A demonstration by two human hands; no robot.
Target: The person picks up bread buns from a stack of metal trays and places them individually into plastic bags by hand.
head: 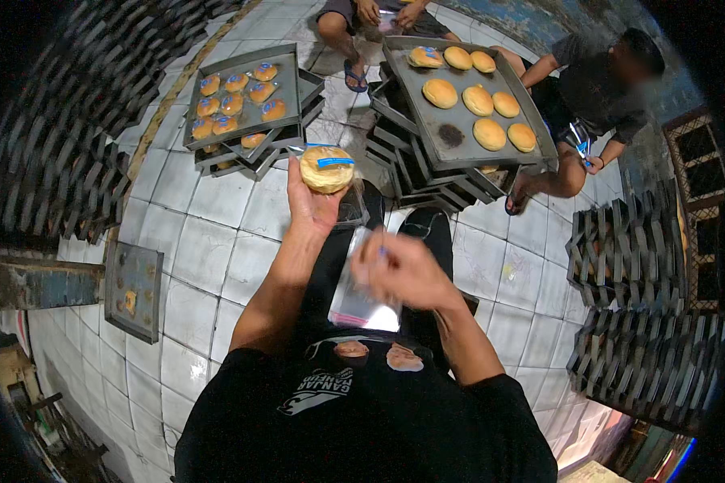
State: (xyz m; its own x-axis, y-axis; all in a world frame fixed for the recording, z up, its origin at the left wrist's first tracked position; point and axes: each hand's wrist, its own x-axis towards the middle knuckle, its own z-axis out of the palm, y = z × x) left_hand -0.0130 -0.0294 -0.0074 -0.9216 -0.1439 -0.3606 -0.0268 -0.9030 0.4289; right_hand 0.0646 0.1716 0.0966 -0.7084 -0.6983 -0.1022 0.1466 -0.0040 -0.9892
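My left hand (316, 205) is raised in front of me, holding a round bread bun (327, 170) in a clear plastic wrapper with a blue printed band. My right hand (399, 265) is blurred, above a stack of clear plastic bags (365, 308) on my lap; whether its fingers hold anything cannot be made out. Beyond my left hand, a metal baking tray (287, 60) carries several wrapped buns (232, 104). Ahead and to the right, another metal tray (420, 130) holds several bare buns (489, 134) and a wrapped one (425, 57) in its far corner.
Both trays top piles of metal trays. A co-worker (604, 90) sits at right with a wrapper in hand; another person's legs (336, 33) and hands show at the top. Tall tray stacks (625, 253) line both sides. One tray (156, 296) lies on the tiled floor at left.
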